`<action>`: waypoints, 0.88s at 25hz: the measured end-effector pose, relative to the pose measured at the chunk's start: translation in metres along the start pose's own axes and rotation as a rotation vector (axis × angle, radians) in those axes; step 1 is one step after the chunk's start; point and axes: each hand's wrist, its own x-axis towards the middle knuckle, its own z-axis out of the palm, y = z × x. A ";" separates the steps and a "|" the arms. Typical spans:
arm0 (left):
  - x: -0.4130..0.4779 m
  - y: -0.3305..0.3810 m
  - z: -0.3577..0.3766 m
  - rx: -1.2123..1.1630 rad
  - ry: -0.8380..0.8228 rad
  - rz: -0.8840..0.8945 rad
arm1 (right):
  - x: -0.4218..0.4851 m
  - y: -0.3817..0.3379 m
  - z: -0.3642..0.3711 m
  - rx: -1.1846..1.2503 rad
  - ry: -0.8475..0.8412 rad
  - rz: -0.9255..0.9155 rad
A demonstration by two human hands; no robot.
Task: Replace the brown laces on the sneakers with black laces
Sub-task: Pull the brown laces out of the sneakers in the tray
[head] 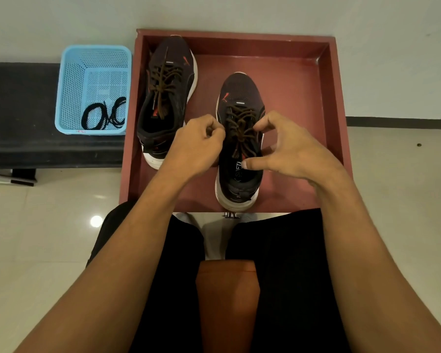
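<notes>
Head view, the only one you've got.

Both sneakers sit in the red tray [339,98]. The far sneaker [168,59] is at the tray's back-left. The near sneaker [239,87] is in the middle, heel toward you. Both carry brown laces: the far sneaker's lacing [163,80] is untouched, and the near sneaker's brown laces [241,128] are tied and under your hands. The black laces [105,114] lie coiled in the blue basket [61,93] on the dark bench [18,110], just left of the tray. Task is barely begun.

Your left hand [199,146] is at the left edge of the lacing with its fingers curled tight. It may be pinching a lace end, but I cannot tell. Your right hand [290,151] is spread wide. Its index fingertip is at the right side of the lacing, its thumb is over the collar, and it grips nothing.

Risks from here, as I judge them:
- Pull the wrong strand and the knot jams instead of releasing. Find the free end first.
- Nothing pins the near sneaker. A hard tug could slide or tip it in the tray, so brace it with your right hand.
- Yank the lace through the eyelets fast and the tip could snag or fray. Loosen it row by row.
- The black laces look tangled together in the basket. Separate them before threading, or you could drag both out.
</notes>
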 end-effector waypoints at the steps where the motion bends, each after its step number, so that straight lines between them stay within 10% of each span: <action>1: -0.001 0.000 0.000 0.004 0.009 0.005 | -0.001 0.000 -0.002 -0.003 -0.002 0.002; 13: -0.015 0.007 -0.007 0.170 0.080 0.298 | 0.002 -0.017 0.007 0.204 0.295 -0.517; 22: -0.012 0.007 -0.004 0.299 0.040 0.311 | 0.012 -0.008 0.002 0.232 0.258 -0.493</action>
